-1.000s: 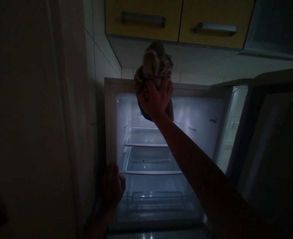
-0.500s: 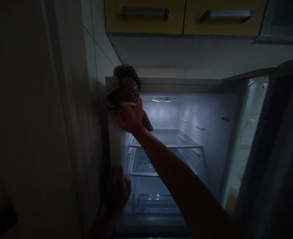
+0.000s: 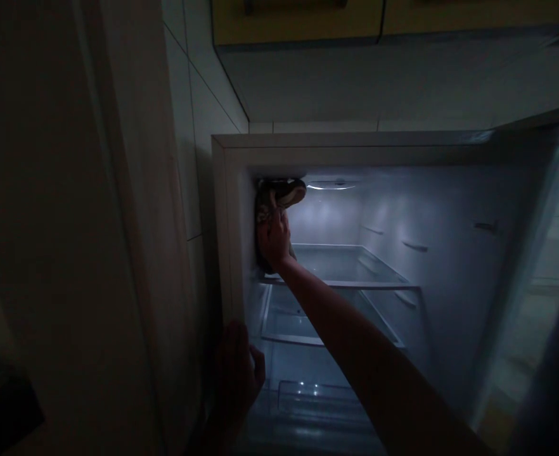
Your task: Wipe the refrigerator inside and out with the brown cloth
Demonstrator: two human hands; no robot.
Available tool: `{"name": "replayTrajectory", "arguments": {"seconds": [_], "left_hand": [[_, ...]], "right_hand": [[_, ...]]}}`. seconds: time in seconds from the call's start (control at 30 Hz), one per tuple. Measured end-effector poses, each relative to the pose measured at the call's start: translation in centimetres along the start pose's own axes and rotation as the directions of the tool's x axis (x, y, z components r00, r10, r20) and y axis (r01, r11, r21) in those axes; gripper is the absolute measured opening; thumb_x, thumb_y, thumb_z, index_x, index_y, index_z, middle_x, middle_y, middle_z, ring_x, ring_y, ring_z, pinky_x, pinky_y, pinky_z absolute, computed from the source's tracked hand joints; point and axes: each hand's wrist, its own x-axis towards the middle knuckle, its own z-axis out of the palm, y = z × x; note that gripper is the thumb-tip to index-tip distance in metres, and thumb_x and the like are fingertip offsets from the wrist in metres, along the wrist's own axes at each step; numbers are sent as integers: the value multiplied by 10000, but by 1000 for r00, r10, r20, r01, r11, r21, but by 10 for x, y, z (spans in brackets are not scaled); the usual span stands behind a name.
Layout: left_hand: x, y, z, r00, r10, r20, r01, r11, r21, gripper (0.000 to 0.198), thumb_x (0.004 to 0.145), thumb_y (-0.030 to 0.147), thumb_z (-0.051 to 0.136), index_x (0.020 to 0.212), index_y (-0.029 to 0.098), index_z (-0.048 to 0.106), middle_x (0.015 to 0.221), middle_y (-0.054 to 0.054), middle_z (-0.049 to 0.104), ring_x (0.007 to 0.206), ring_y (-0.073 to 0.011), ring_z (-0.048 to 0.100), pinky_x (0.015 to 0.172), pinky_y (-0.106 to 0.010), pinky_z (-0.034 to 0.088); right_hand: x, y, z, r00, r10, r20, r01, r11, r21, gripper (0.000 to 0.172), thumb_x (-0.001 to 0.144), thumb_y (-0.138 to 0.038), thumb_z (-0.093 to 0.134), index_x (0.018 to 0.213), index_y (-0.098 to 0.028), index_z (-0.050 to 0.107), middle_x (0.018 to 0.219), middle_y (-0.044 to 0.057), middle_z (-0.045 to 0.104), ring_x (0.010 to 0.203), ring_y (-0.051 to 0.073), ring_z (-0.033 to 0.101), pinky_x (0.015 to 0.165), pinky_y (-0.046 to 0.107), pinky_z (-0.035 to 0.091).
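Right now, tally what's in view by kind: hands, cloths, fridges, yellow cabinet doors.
Hands (left hand, right hand): 2
Cloth: 1
Fridge: 1
Yellow cabinet doors, partly cut off: 2
Total: 6

**Room: dim surroundings, cool light**

Yellow cabinets [image 3: 298,22] are hanging along the top, their pale underside [image 3: 355,82] facing down. A light tiled wall [image 3: 184,145] is rising at left, its joints showing as dark lines. Nearer, a brownish upright panel [image 3: 146,253] is standing in shadow. Bluish-white light is glowing mid-view.
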Motion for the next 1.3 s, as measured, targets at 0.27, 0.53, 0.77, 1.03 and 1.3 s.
{"name": "replayTrajectory", "arguments": {"seconds": [0.27,0.53,0.77,1.03,1.3], "left_hand": [[2,-1,-4,1000,19,11,-19,1000,6,926,936,115,649,1743,136,197,1722,-251,397,1601,-387,403,1240,-533,440],[6,-2,-7,999,38,27,-36,998,-51,922,956,145,642,1746,117,167,1750,-268,330,1634,-414,326,1269,-562,407],[2,-7,-6,997,39,59,-34,997,-70,841,1014,236,573,1749,139,175,1746,-250,349,1612,-405,366,1246,-567,410],[-5,-14,-2,997,66,34,-60,985,-163,749,1097,459,394,1752,162,186,1737,-229,364,1630,-383,326,1254,-572,381],[0,-11,-4,998,46,35,-40,986,-161,763,1091,426,408,1750,125,171,1755,-240,333,1630,-394,321,1275,-553,348]], "right_hand": [[-22,12,-20,954,143,264,-109,984,-140,554,1053,-353,380,1553,-144,493,1255,213,685,1000,320,687,875,466,594],[-68,-18,-75,908,23,417,35,991,-130,342,1052,-433,512,1279,-221,655,1204,128,697,994,263,666,853,350,578],[-16,-84,-90,979,-137,151,112,980,165,399,1034,-481,573,1362,-254,583,1402,109,611,1321,270,580,1089,412,549],[-187,-62,-65,953,217,211,-271,922,278,511,993,-428,555,1479,-270,580,1385,145,652,1315,321,641,1097,489,581],[-127,-61,-93,920,97,381,-160,978,137,348,1042,-457,570,1316,-258,651,1294,124,678,1195,286,670,1037,434,586]]}}
